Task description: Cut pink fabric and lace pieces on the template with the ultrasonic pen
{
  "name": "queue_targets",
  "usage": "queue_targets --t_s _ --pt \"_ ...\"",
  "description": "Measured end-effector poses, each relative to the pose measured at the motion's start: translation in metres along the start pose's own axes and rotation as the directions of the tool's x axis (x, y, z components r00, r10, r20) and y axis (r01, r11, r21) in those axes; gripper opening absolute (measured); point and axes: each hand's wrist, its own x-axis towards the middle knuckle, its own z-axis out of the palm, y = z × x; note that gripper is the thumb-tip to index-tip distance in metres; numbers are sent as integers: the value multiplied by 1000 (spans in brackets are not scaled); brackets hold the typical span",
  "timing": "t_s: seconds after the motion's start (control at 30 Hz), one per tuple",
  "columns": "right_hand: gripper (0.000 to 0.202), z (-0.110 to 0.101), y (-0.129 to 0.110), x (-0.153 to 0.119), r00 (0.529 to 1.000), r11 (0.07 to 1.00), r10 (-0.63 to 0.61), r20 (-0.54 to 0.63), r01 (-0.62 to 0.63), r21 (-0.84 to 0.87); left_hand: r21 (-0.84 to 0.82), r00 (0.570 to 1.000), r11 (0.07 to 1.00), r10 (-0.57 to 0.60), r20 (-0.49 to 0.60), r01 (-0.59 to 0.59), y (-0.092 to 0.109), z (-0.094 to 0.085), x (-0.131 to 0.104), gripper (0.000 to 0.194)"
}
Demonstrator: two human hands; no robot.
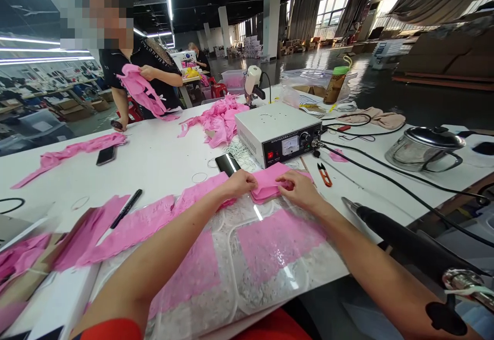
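Note:
A small stack of pink fabric pieces (pixel 266 180) lies at the far edge of a clear plastic template (pixel 278 293), just in front of the grey control box. My left hand (pixel 240 182) pinches the stack's left edge. At its right side, my right hand (pixel 300 188) has thumb and fingers closed on the fabric edge. Beneath the clear sheet two flat pink panels (pixel 278 242) show through. A long gathered pink strip (pixel 142 221) runs leftward from beside my left hand, partly behind my forearm. A black phone (pixel 227 164) rests just beyond my left hand.
Behind my hands stands the control box (pixel 281 131), its cables running right. Orange snips (pixel 324 175), a black handheld tool (pixel 401 239) and a glass pot (pixel 424 149) are on the right. A black pen (pixel 126 209) lies left. Across the table, a person holds pink fabric (pixel 141 90).

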Motion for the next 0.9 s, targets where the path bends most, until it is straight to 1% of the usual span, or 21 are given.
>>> queue_targets --t_s 0.07,0.17,0.23,0.3,0.37,0.43,0.5,0.6,0.7,0.9 --pt "20 1 3 1 999 998 -16 -43 13 -59 -7 1000 1000 18 -10 -18 4 -7 -4 32" --pt "17 -3 9 3 994 990 -32 -103 17 -141 -23 998 998 56 -23 -56 12 -17 -15 21" --pt "15 -9 10 0 991 983 -62 -118 41 -178 -38 997 996 76 -21 -77 17 -20 -27 17" --pt "14 -17 8 -11 988 976 -116 -98 95 -197 -55 996 994 90 -4 -90 20 -18 -42 17" --pt "14 -24 5 -29 982 966 -180 -51 167 -196 -73 995 993 98 33 -96 21 -10 -58 15" --pt "15 -29 3 -52 964 943 -266 0 260 -205 -89 991 991 106 83 -99 21 2 -74 14" --pt "18 -32 2 -75 918 884 -394 41 391 -256 -94 984 990 119 132 -107 21 18 -87 13" --pt "20 -35 2 -102 860 815 -505 74 503 -289 -79 974 989 136 179 -124 21 41 -102 13" --pt "20 -37 0 -116 821 772 -563 96 564 -292 -43 974 990 141 176 -135 23 58 -112 13" --pt "22 -43 1 -126 816 771 -568 109 573 -278 79 982 985 143 120 -153 28 76 -125 16"
